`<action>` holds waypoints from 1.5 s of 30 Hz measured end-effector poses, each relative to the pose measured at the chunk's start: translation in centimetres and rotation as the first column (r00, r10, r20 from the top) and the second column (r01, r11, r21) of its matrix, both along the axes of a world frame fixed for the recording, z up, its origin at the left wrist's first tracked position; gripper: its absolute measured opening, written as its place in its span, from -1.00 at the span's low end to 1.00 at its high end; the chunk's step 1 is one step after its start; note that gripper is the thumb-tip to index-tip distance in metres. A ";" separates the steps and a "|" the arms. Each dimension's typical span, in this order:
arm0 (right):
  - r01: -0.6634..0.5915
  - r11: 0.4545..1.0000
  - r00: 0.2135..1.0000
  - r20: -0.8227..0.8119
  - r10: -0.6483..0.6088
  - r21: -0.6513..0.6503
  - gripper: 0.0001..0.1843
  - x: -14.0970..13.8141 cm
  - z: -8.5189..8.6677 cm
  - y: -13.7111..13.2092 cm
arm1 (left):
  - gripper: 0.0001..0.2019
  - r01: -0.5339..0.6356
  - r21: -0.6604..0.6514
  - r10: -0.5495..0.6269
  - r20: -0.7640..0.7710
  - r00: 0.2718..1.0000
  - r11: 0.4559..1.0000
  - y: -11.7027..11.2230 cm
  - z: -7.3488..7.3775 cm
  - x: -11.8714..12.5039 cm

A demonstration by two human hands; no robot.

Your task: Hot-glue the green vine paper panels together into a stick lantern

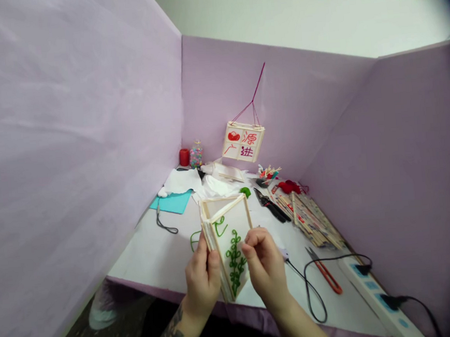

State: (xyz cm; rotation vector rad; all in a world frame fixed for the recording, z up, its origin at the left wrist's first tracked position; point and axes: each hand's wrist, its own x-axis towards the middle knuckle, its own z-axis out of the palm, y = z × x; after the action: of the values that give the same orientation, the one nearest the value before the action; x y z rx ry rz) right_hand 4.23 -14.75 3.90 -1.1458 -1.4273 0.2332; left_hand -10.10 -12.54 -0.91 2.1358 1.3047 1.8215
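My left hand grips the left edge of a wooden-stick lantern frame with white panels, held tilted above the table's front part. Green looped cord, shaped like a leafy stem, lies on the panel facing me, with a curl of green above it. More green cord shows behind the frame on its left side. My right hand is closed in a pinch at the panel's right edge, beside the green stem. Whatever its fingertips hold is too small or hidden to tell.
Black-handled pruning shears, wooden sticks and red-handled snips lie to the right. A power strip with black cables lines the right edge. A finished-looking lantern hangs at the back. A blue sheet lies left.
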 end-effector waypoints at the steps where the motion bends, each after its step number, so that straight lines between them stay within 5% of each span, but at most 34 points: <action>1: -0.037 0.998 0.999 -0.041 0.035 -0.052 -0.83 -0.1 -0.1 -0.2 | -0.55 -0.005 -0.011 0.005 -0.001 1.000 1.000 0.0 0.0 0.0; 8: 0.059 0.969 0.998 0.039 -0.052 -0.241 -0.66 -0.7 1.3 1.0 | -0.56 -0.034 -0.010 0.034 -0.027 0.999 0.999 -0.2 0.3 0.8; 21: 0.182 0.919 0.982 0.019 -0.187 -0.350 -0.87 -2.1 2.4 2.4 | -0.55 -0.030 0.031 0.032 -0.069 0.997 0.999 -0.6 0.0 1.2; 27: 0.168 0.966 0.963 0.240 -0.119 -0.197 -0.87 -1.9 2.8 2.3 | -0.56 -0.050 0.059 0.054 -0.067 0.996 0.997 -0.6 -0.1 1.2; 35: -0.024 0.976 0.792 0.600 -0.112 0.214 -0.85 0.2 2.8 3.3 | -0.54 -0.038 0.036 0.040 -0.064 0.997 0.999 -0.6 -0.1 0.9; 39: -0.039 0.985 0.897 0.441 -0.040 0.168 -0.89 0.5 2.9 2.8 | -0.52 -0.042 0.040 0.043 -0.040 0.998 0.998 -0.6 -0.2 0.9; 45: 0.065 0.985 0.990 0.136 -0.043 -0.160 -0.91 -1.2 2.5 2.0 | -0.52 -0.045 0.043 0.047 -0.047 0.998 0.998 -0.6 -0.2 1.1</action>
State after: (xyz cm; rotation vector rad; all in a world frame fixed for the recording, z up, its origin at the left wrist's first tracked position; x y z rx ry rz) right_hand 3.02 -12.78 6.38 -1.3545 -1.5128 0.2438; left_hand -9.04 -13.13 -1.16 2.2017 1.3485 1.8425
